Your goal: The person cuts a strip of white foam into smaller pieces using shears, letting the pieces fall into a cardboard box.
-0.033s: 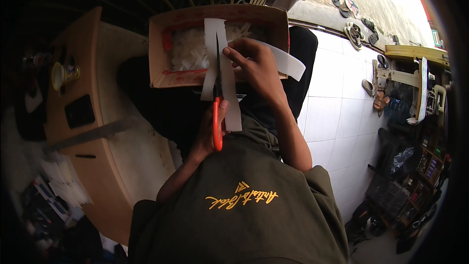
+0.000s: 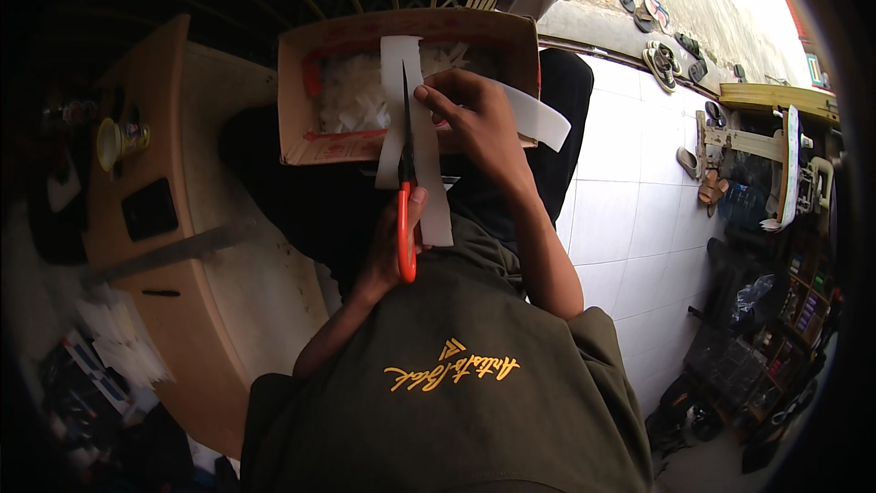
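Observation:
My left hand (image 2: 391,242) is closed around the red handle of a pair of scissors (image 2: 407,219), whose dark blades point up and away from me. The blades lie along a long white strip (image 2: 400,53), with one length of it on either side of them. Thumb and fingers of my right hand (image 2: 470,119) pinch the strip beside the blades. Another white curved length (image 2: 540,119) sticks out to the right behind that hand; whether it joins the strip is hidden. Beyond the hands a cardboard box (image 2: 297,114) holds many small white cut pieces (image 2: 356,96).
At left stands a wooden table (image 2: 196,310) with a black phone (image 2: 151,210) and a yellow-white cup (image 2: 109,141). White floor tiles (image 2: 620,164) extend to the right. Sandals (image 2: 662,66) lie by the doorway; a cluttered shelf (image 2: 794,310) is at far right.

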A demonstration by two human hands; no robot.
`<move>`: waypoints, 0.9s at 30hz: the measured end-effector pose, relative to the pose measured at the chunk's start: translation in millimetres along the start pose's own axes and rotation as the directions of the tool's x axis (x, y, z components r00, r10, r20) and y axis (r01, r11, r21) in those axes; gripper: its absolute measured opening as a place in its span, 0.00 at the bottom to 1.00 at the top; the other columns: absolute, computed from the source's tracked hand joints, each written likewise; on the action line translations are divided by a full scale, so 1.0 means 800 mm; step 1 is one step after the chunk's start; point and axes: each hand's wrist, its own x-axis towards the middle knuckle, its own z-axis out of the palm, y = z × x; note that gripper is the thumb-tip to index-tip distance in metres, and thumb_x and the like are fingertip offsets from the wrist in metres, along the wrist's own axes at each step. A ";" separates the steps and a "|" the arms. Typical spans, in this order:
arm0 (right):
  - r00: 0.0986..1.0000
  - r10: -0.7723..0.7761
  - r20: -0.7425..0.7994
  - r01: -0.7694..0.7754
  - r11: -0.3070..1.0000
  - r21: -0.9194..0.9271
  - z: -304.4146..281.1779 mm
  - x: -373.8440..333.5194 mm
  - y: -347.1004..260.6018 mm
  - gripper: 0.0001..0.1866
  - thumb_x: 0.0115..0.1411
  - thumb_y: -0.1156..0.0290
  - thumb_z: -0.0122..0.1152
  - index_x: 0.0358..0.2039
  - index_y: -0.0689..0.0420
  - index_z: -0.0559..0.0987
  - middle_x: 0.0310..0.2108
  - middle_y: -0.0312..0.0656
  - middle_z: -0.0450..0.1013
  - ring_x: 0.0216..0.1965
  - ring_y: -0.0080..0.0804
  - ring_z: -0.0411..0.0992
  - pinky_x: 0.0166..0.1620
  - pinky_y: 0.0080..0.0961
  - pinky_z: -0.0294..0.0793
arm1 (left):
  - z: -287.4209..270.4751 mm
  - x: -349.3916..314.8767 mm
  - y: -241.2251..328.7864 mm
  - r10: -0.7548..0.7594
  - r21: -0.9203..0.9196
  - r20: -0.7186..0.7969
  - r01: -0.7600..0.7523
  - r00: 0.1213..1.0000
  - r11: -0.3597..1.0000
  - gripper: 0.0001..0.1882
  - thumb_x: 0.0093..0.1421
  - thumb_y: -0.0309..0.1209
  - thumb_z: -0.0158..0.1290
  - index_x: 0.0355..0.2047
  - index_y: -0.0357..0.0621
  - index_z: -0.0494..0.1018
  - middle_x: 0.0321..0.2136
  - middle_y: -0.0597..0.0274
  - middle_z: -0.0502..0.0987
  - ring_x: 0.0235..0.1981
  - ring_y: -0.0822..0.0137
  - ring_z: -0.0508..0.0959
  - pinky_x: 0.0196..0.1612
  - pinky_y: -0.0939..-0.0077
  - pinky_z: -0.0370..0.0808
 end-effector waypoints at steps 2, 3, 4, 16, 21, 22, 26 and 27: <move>1.000 -0.008 0.009 0.008 1.000 0.010 0.004 0.006 0.010 0.13 0.59 0.67 0.65 0.36 0.67 0.80 0.25 0.45 0.78 0.23 0.25 0.75 0.29 0.24 0.74 | -0.003 0.004 -0.006 0.028 -0.028 0.063 -0.026 0.998 0.999 0.26 0.69 0.56 0.39 0.34 0.42 0.66 0.17 0.64 0.67 0.15 0.72 0.71 0.17 0.83 0.64; 1.000 0.012 0.012 -0.013 1.000 0.017 0.006 0.008 0.015 0.13 0.59 0.68 0.65 0.36 0.67 0.80 0.25 0.44 0.78 0.23 0.25 0.75 0.29 0.23 0.74 | -0.001 0.004 -0.006 0.009 -0.085 0.067 -0.003 0.998 0.996 0.27 0.68 0.57 0.39 0.35 0.42 0.65 0.17 0.63 0.67 0.15 0.71 0.72 0.16 0.82 0.64; 0.999 0.036 0.019 -0.037 0.999 0.024 0.007 0.009 0.017 0.13 0.59 0.68 0.65 0.36 0.67 0.80 0.26 0.44 0.78 0.23 0.24 0.75 0.29 0.22 0.75 | 0.005 0.002 -0.001 -0.013 -0.144 0.071 0.023 0.997 0.989 0.27 0.68 0.57 0.39 0.36 0.42 0.65 0.17 0.62 0.67 0.15 0.69 0.72 0.16 0.82 0.65; 1.000 0.029 0.009 -0.030 0.998 0.060 0.003 0.001 0.020 0.11 0.59 0.70 0.64 0.36 0.65 0.80 0.26 0.44 0.79 0.22 0.25 0.74 0.24 0.23 0.72 | 0.005 -0.001 -0.010 0.220 -0.285 0.173 -0.165 0.960 0.944 0.34 0.63 0.57 0.50 0.52 0.37 0.61 0.35 0.55 0.71 0.34 0.64 0.78 0.35 0.68 0.81; 0.999 0.042 0.023 -0.043 0.997 0.063 0.001 -0.002 0.021 0.12 0.59 0.69 0.64 0.36 0.66 0.79 0.24 0.45 0.77 0.20 0.24 0.71 0.24 0.25 0.70 | 0.001 0.001 -0.019 0.275 -0.279 0.213 -0.212 0.937 0.937 0.38 0.62 0.59 0.50 0.56 0.37 0.59 0.40 0.54 0.70 0.43 0.63 0.76 0.46 0.59 0.79; 0.996 0.083 0.027 -0.085 0.992 0.094 0.001 -0.003 0.018 0.12 0.59 0.69 0.64 0.36 0.66 0.79 0.23 0.45 0.77 0.19 0.24 0.71 0.25 0.25 0.69 | 0.006 -0.001 -0.011 0.237 -0.322 0.189 -0.168 0.953 0.932 0.36 0.63 0.58 0.49 0.54 0.37 0.61 0.39 0.55 0.71 0.41 0.63 0.77 0.44 0.61 0.80; 0.999 0.039 0.007 -0.039 0.997 0.068 0.001 -0.004 0.017 0.12 0.58 0.68 0.64 0.35 0.66 0.79 0.22 0.45 0.76 0.19 0.24 0.71 0.27 0.25 0.70 | 0.006 0.004 -0.001 0.054 -0.422 0.165 0.021 0.985 0.906 0.28 0.66 0.56 0.46 0.40 0.38 0.66 0.28 0.58 0.72 0.28 0.66 0.79 0.31 0.69 0.81; 1.000 0.029 0.007 -0.030 0.998 0.056 0.000 -0.005 0.017 0.12 0.58 0.68 0.64 0.35 0.66 0.79 0.22 0.46 0.76 0.19 0.25 0.71 0.27 0.26 0.70 | 0.006 0.003 0.000 0.027 -0.398 0.147 0.034 0.989 0.917 0.27 0.66 0.55 0.45 0.36 0.39 0.66 0.25 0.59 0.71 0.25 0.66 0.78 0.28 0.71 0.80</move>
